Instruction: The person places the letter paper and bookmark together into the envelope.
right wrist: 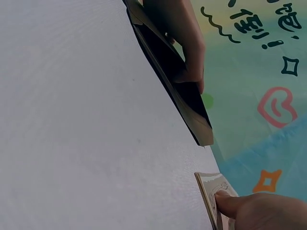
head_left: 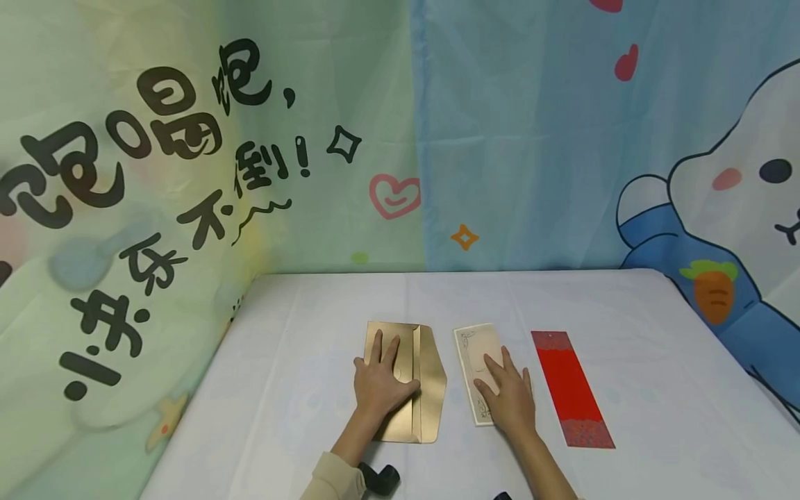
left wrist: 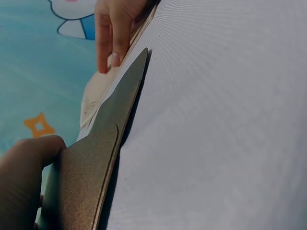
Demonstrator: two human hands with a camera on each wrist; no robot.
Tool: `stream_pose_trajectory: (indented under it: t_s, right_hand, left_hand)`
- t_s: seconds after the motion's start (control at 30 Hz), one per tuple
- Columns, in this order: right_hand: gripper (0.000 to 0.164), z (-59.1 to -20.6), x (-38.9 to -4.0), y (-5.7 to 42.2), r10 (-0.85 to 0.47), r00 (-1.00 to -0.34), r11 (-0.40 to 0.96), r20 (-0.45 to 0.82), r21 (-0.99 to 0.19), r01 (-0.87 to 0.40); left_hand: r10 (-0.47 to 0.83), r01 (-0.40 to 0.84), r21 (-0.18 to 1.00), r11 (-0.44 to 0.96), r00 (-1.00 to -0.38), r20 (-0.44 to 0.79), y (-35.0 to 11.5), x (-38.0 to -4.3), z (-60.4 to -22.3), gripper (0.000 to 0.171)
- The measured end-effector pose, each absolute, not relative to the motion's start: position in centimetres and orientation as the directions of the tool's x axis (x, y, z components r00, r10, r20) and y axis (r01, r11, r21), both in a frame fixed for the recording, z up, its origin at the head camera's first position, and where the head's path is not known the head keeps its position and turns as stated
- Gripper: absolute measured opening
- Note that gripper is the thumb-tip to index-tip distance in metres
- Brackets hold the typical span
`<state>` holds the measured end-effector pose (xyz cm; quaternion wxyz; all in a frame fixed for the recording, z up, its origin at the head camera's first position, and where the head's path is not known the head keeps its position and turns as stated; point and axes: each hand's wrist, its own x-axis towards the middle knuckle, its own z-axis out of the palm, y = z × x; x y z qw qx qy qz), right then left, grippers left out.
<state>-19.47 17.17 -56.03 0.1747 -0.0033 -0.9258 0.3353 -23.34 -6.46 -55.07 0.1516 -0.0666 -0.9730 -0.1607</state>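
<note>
A gold envelope (head_left: 431, 389) lies on the white table with its flap spread to the right. Across its face rests my left hand (head_left: 381, 382), fingers spread and thumb near the flap fold. In the right wrist view, a dark gap shows along the envelope (right wrist: 165, 62). To its right is a cream card or thin stack (head_left: 475, 340) with printed scroll corners. My right hand (head_left: 512, 399) touches the cream piece from its right side, fingers spread. The right wrist view shows the thumb (right wrist: 225, 203) on its printed face (right wrist: 213, 182).
Farther right, a red paper strip (head_left: 571, 385) with patterned ends lies flat on the white tablecloth (head_left: 300, 347). A printed cloth backdrop (head_left: 531, 173) stands behind the table and along its left side. A black wrist device (head_left: 381, 479) sits by the left sleeve.
</note>
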Motion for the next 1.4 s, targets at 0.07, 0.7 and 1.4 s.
stream_pose_trajectory:
  t_s: [0.07, 0.7, 1.4]
  right_hand:
    - [0.055, -56.0, -19.5, 17.1, 0.136, -0.932, 0.763, 0.337, -0.636, -0.119]
    - [0.047, -55.2, -19.8, 17.4, 0.259, -0.941, 0.576, 0.216, -0.817, -0.029]
    - [0.071, -53.2, -20.0, 15.6, -0.118, -0.987, 0.033, -0.11, -0.994, 0.107]
  left_hand:
    - [0.079, 0.178, 0.296, 0.938, -0.946, 0.316, -6.5, -23.3, -55.1, 0.089]
    - [0.08, 0.186, 0.294, 0.937, -0.937, 0.339, -6.4, -23.5, -55.3, 0.088]
    - [0.067, 0.168, 0.301, 0.939, -0.946, 0.317, -6.4, -23.6, -55.3, 0.089]
